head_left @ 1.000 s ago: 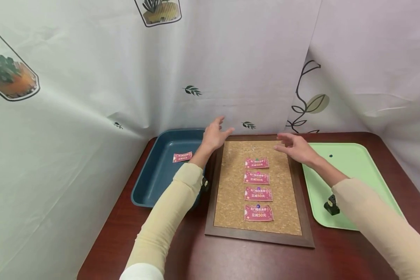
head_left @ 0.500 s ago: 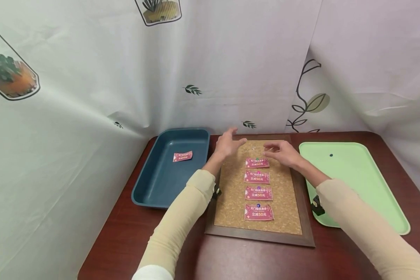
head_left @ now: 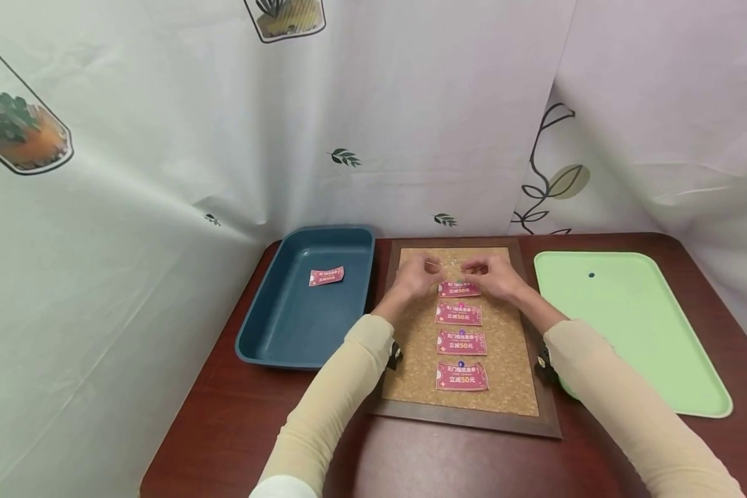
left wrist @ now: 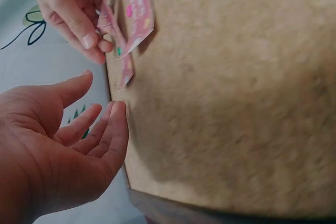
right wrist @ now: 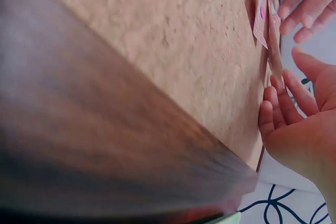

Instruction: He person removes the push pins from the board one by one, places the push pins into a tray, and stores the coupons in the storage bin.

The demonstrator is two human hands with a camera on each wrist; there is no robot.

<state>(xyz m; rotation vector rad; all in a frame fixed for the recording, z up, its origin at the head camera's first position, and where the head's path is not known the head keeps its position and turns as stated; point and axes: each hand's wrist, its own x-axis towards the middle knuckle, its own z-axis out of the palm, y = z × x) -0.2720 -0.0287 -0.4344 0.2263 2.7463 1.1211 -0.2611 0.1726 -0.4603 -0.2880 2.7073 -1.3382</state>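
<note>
Both hands hover over the far part of a cork board (head_left: 411,377) in a brown frame. My left hand (head_left: 418,275) is at the left end of the topmost pink coupon (head_left: 460,289), its fingers loosely bent and thumb apart in the left wrist view. On the coupon's right is my right hand (head_left: 496,277); in the right wrist view its thumb stands apart from the fingers. Neither hand visibly holds anything. Whether fingertips touch the coupon, I cannot tell. Below it, more coupons hang in a column, including a middle coupon (head_left: 458,314) and the bottom coupon (head_left: 462,377), each with a coloured pushpin.
A deep blue tray (head_left: 274,349) at the left contains a single loose coupon (head_left: 326,276). To the right lies a light green tray (head_left: 653,332) with one dark pin (head_left: 591,275) on it. A patterned white sheet (head_left: 411,104) hangs behind the dark red table (head_left: 205,422).
My two hands have come in from either side of the board toward each other and lowered to the top coupon. The trays and coupons stay in place.
</note>
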